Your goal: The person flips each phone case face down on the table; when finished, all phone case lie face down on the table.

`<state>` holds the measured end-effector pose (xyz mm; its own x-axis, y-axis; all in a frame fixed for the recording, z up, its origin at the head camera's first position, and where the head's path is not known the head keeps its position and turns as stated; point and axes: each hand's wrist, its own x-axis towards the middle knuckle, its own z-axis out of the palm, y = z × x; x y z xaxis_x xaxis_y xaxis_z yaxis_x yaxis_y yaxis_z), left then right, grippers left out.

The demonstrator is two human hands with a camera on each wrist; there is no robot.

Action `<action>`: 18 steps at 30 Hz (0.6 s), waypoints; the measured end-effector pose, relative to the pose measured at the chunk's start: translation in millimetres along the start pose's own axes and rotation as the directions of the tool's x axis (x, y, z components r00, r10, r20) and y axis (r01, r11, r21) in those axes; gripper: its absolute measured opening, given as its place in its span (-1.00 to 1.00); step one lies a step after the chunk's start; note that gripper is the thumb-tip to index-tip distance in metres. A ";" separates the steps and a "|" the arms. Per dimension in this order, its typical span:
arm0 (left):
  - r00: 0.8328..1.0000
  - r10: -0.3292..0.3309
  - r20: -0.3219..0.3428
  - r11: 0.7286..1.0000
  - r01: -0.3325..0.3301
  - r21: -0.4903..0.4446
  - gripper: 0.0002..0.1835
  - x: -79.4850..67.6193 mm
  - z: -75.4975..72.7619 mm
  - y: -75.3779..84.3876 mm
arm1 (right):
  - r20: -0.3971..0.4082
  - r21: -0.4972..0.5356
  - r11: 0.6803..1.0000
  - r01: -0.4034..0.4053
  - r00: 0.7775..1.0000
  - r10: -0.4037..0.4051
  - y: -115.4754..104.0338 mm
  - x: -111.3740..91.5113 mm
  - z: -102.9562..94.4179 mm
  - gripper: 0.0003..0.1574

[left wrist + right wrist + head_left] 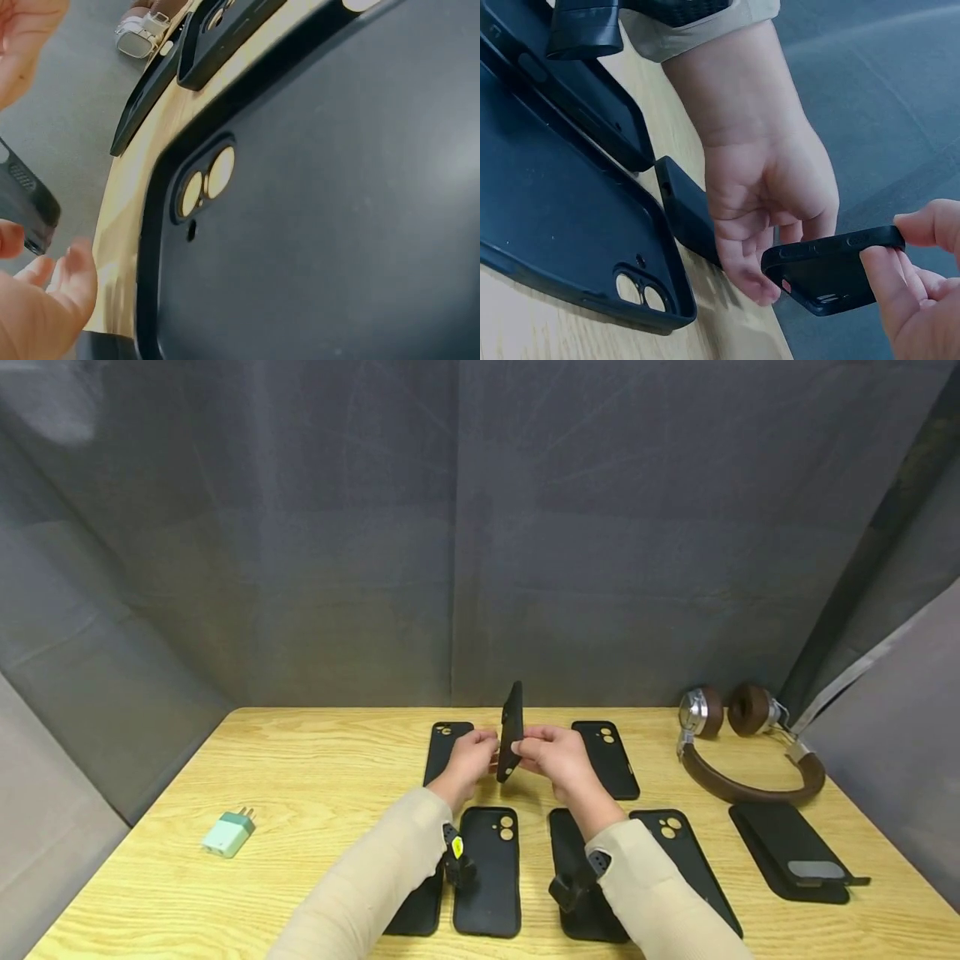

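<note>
Above the far middle of the table, my right hand [558, 762] pinches a black phone case [512, 735] by its edge, thumb on one side and fingers on the other. The case stands nearly upright, turned edge-on to the head view. My left hand [467, 767] is just left of it. In the right wrist view the left hand's fingers [754, 285] hang loosely beside the near end of the case [832, 281]; whether they touch it I cannot tell. Under the left wrist lies another black phone case [322, 195] with two camera holes.
Several more black phone cases lie about, one [606, 760] behind the right hand, another [442, 743] behind the left. Brown headphones [750, 785] lie far right, above a black case with a grey oval patch [795, 852]. A pale green plug adapter [228, 835] is at left.
</note>
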<state>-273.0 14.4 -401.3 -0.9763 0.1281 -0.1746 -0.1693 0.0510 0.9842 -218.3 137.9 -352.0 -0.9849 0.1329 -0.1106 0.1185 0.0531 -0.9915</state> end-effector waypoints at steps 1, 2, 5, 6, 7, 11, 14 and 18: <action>1.000 -0.009 0.016 1.000 0.009 -0.013 -0.63 0.1 0.1 -0.4 | -0.004 0.002 1.000 0.002 1.000 -0.002 -0.3 -0.1 -0.5 -0.54; 0.999 -0.018 0.031 0.999 0.019 -0.032 -0.64 0.4 0.3 -0.8 | -0.007 0.003 1.000 0.004 1.000 -0.004 -0.7 -0.6 -1.1 -0.55; 0.997 -0.033 0.071 0.996 0.039 -0.085 -0.67 1.4 0.5 -1.6 | -0.015 0.010 1.000 0.008 1.000 -0.008 -0.4 -0.7 -3.3 -0.56; 0.996 -0.037 0.076 0.994 0.044 -0.096 -0.67 1.9 0.6 -1.7 | -0.019 0.014 1.000 0.009 1.000 -0.009 0.4 -0.4 -4.4 -0.56; 0.996 -0.035 0.078 0.994 0.043 -0.103 -0.68 2.5 0.4 -2.0 | -0.023 0.018 1.000 0.008 1.000 -0.008 1.1 -0.2 -5.5 -0.56; 0.997 -0.019 0.078 0.991 0.029 -0.127 -0.67 3.8 -1.5 -2.9 | -0.038 0.025 1.000 -0.012 0.999 0.013 5.9 1.8 -11.7 -0.56; 0.997 0.000 0.081 0.989 0.012 -0.147 -0.64 3.5 -3.5 -2.9 | -0.042 0.022 0.999 -0.032 0.999 0.033 9.8 3.1 -17.3 -0.53; 0.997 0.018 0.081 0.986 -0.005 -0.167 -0.61 3.3 -4.6 -3.2 | -0.042 -0.008 0.999 -0.047 0.998 0.046 14.2 2.8 -25.0 -0.49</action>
<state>-276.4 10.2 -404.9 -0.9651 0.2088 -0.1582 -0.1849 -0.1153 0.9760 -216.2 163.8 -364.7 -0.9722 0.1769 -0.1535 0.1655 0.0548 -0.9847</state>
